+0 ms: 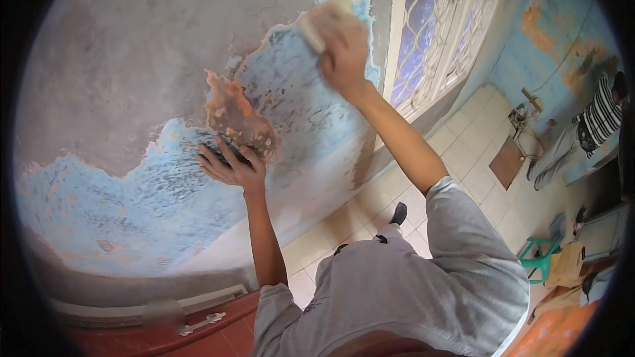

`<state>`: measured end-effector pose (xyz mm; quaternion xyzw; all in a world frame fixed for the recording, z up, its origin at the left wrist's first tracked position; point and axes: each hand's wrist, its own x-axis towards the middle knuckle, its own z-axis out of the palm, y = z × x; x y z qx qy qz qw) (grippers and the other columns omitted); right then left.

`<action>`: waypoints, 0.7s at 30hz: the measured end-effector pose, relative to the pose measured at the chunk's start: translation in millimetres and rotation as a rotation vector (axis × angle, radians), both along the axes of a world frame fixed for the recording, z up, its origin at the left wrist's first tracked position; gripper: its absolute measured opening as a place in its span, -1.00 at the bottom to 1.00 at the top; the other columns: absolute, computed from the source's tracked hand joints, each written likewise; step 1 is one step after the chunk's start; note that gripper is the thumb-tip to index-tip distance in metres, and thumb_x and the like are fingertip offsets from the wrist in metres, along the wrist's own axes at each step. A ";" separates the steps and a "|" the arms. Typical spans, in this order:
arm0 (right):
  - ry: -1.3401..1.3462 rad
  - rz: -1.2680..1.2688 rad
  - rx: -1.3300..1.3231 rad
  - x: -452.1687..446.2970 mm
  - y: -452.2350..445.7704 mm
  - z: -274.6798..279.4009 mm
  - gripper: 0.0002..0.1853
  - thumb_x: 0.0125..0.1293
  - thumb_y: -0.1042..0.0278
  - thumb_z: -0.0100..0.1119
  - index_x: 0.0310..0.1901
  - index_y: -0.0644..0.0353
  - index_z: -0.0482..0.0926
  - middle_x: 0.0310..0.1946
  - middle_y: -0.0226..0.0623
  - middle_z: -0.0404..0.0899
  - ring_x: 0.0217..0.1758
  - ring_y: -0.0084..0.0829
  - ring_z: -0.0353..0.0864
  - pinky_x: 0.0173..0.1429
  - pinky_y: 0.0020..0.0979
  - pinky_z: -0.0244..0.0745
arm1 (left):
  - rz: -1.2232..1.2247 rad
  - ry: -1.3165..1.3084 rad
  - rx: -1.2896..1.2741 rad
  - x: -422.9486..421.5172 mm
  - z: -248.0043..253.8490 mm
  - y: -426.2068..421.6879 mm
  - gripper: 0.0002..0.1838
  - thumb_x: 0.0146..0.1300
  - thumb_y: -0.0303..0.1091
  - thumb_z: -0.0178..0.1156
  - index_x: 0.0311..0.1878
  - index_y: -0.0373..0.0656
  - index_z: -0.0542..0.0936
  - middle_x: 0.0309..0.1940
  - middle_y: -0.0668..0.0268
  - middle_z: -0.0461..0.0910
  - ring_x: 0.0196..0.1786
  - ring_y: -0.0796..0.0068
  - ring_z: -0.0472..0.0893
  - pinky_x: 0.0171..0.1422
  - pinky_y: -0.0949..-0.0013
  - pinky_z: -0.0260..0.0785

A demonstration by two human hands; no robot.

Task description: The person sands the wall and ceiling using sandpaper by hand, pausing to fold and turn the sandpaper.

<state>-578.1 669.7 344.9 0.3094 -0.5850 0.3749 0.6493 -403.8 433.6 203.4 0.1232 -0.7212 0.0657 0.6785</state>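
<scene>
My right hand is raised high on the wall beside the window, blurred by motion. It grips a pale, flat-sided block, pressed at the wall; its exact kind is too smeared to tell. Under it is a light blue painted patch with dark scuffs and a ragged, flaking edge. Lower and to the left, my left hand rests against the wall with fingers spread. Just above those fingertips, an orange-brown bare spot shows through the paint. Grey coating covers the upper wall.
A window with a white grille adjoins the patch. At the far right stands a person in a striped shirt. A green stool and a cardboard box are at lower right. A red surface lies at lower left.
</scene>
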 end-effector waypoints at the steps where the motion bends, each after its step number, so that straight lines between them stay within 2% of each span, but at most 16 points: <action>1: 0.037 0.029 0.116 4.7 1.0 -2.8 -0.43 -0.05 0.65 0.16 0.10 0.12 0.69 0.17 -0.26 0.66 0.33 -0.17 0.57 0.34 -0.06 0.35 | -0.003 -0.014 0.010 0.8 -0.3 -0.4 -0.42 0.60 -0.03 -0.08 0.52 -0.13 0.46 0.63 -0.06 0.17 0.71 -0.11 0.03 0.73 -0.17 -0.22; 2: 0.071 0.055 0.226 7.0 2.2 -5.7 -0.43 -0.05 0.66 0.14 0.09 0.13 0.69 0.17 -0.23 0.66 0.32 -0.13 0.57 0.36 -0.04 0.37 | -0.004 -0.016 0.005 1.0 -1.2 -0.3 -0.42 0.60 -0.03 -0.08 0.52 -0.13 0.46 0.63 -0.06 0.17 0.71 -0.11 0.03 0.73 -0.17 -0.22; 3: 0.051 0.052 0.072 0.7 3.7 -2.2 -0.44 -0.05 0.68 0.15 0.08 0.13 0.69 0.15 -0.22 0.66 0.33 -0.09 0.56 0.40 0.00 0.35 | -0.017 -0.007 -0.011 0.7 -1.4 -0.6 -0.42 0.60 -0.03 -0.08 0.52 -0.14 0.45 0.63 -0.06 0.16 0.71 -0.10 0.02 0.73 -0.17 -0.24; 4: 0.049 0.052 0.057 -1.5 -2.4 -1.7 -0.44 -0.05 0.68 0.15 0.08 0.13 0.69 0.15 -0.22 0.66 0.33 -0.09 0.56 0.40 0.00 0.35 | -0.025 0.005 -0.031 -0.2 1.5 -4.3 -0.41 0.60 -0.03 -0.08 0.53 -0.15 0.44 0.63 -0.06 0.16 0.71 -0.09 0.01 0.73 -0.17 -0.25; 6: -0.078 0.003 -0.150 -0.1 -13.3 -1.4 -0.44 -0.05 0.68 0.17 0.07 0.11 0.70 0.12 -0.25 0.68 0.33 -0.09 0.55 0.45 0.02 0.32 | -0.022 0.002 -0.032 0.8 2.8 -4.0 -0.41 0.60 -0.04 -0.08 0.53 -0.15 0.43 0.64 -0.06 0.15 0.72 -0.09 0.01 0.73 -0.16 -0.26; 7: 0.036 0.065 -0.037 8.2 -17.0 -3.0 -0.45 -0.04 0.70 0.16 0.06 0.11 0.71 0.13 -0.24 0.68 0.32 -0.08 0.56 0.45 0.04 0.33 | -0.030 0.005 -0.023 0.2 2.2 -1.3 -0.41 0.60 -0.04 -0.07 0.54 -0.16 0.42 0.64 -0.06 0.14 0.72 -0.09 0.00 0.74 -0.16 -0.26; 8: 0.028 0.061 -0.041 8.4 -11.3 -2.7 -0.45 -0.04 0.70 0.16 0.06 0.11 0.71 0.13 -0.24 0.68 0.32 -0.08 0.56 0.45 0.04 0.33 | -0.034 -0.004 -0.026 1.1 2.3 -0.4 -0.41 0.60 -0.04 -0.07 0.54 -0.16 0.42 0.64 -0.06 0.14 0.72 -0.09 0.00 0.74 -0.16 -0.26; 10: 0.033 0.003 0.155 0.0 5.0 -2.9 -0.46 -0.04 0.69 0.16 0.04 0.10 0.72 0.15 -0.23 0.67 0.30 -0.05 0.58 0.46 0.09 0.36 | -0.036 -0.011 -0.034 2.8 3.1 -1.3 -0.41 0.60 -0.03 -0.06 0.54 -0.15 0.42 0.64 -0.07 0.13 0.72 -0.10 0.00 0.74 -0.17 -0.26; 11: -0.013 -0.030 0.027 -12.6 8.2 -4.4 -0.48 -0.04 0.67 0.18 0.02 0.09 0.73 0.17 -0.27 0.67 0.33 -0.10 0.58 0.49 0.12 0.35 | -0.036 -0.014 -0.032 3.0 2.7 -2.0 -0.41 0.60 -0.03 -0.06 0.54 -0.15 0.42 0.64 -0.07 0.13 0.72 -0.10 0.00 0.74 -0.17 -0.26; 14: 0.036 0.033 0.104 10.7 -9.4 -4.6 -0.49 -0.04 0.67 0.16 0.01 0.12 0.72 0.15 -0.28 0.68 0.38 -0.15 0.56 0.53 0.17 0.31 | -0.032 -0.008 -0.027 1.1 0.7 -0.1 -0.41 0.59 -0.04 -0.05 0.54 -0.15 0.42 0.64 -0.09 0.13 0.72 -0.11 -0.01 0.73 -0.16 -0.27; 15: 0.076 0.093 0.209 21.9 -9.6 1.2 -0.49 -0.03 0.68 0.14 0.01 0.11 0.72 0.16 -0.26 0.68 0.42 -0.17 0.55 0.53 0.20 0.29 | -0.032 -0.005 -0.021 0.7 1.4 0.6 -0.41 0.59 -0.05 -0.04 0.54 -0.16 0.42 0.64 -0.10 0.13 0.72 -0.12 -0.01 0.73 -0.17 -0.26; 18: 0.023 -0.030 0.049 -7.2 13.2 8.4 -0.43 -0.04 0.65 0.18 0.09 0.04 0.72 0.20 -0.36 0.66 0.42 -0.18 0.56 0.55 0.23 0.27 | -0.035 -0.022 -0.016 3.3 1.6 -2.1 -0.40 0.58 -0.06 -0.03 0.54 -0.16 0.42 0.63 -0.11 0.14 0.71 -0.15 -0.01 0.72 -0.19 -0.25; 19: 0.038 -0.054 -0.017 -8.6 7.4 11.7 -0.39 -0.02 0.64 0.19 0.14 0.01 0.70 0.20 -0.40 0.66 0.40 -0.19 0.57 0.56 0.27 0.20 | -0.032 -0.040 -0.005 4.5 0.6 -1.4 -0.40 0.57 -0.06 -0.03 0.54 -0.16 0.42 0.63 -0.12 0.14 0.71 -0.16 -0.01 0.72 -0.20 -0.25; 21: 0.035 0.021 0.079 13.5 -7.0 3.2 -0.40 -0.01 0.66 0.17 0.14 0.02 0.70 0.17 -0.38 0.68 0.40 -0.18 0.58 0.55 0.30 0.18 | -0.025 -0.026 0.001 2.6 0.1 -0.1 -0.40 0.57 -0.06 -0.03 0.53 -0.16 0.43 0.63 -0.12 0.14 0.71 -0.17 -0.01 0.71 -0.21 -0.25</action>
